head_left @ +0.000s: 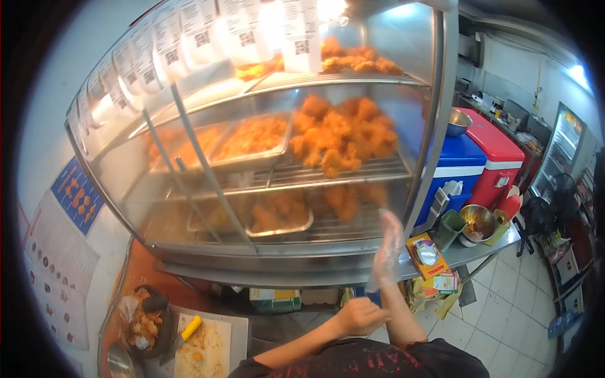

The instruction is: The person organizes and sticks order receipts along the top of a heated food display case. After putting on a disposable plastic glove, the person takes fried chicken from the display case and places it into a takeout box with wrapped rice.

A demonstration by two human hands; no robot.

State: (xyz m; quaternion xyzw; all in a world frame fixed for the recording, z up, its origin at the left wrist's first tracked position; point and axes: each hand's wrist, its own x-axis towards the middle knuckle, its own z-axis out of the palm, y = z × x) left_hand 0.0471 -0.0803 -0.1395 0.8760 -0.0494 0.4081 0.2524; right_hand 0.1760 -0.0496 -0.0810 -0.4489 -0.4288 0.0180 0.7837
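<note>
My right hand [387, 252] wears a clear plastic glove and points upward, fingers stretched out, in front of the lower right corner of the glass warmer. My left hand [363, 316] is bare and closed beside my right forearm, below the glove's cuff; what it holds, if anything, is hidden. The display warmer [265, 249] fills the middle of the view. A pile of fried chicken [343, 132] lies on its middle rack, beside metal trays [252, 138] of orange fried pieces. Lower down is another metal tray [280, 217] of fried food.
Paper receipts [246, 31] hang across the warmer's top. At right stand a blue cooler [457, 157], a red cooler [485, 135], a metal bowl [478, 223] and a yellow box [428, 255]. A yellow-handled knife [191, 327] rests on a cutting board [217, 353] at lower left, near a mortar [167, 331].
</note>
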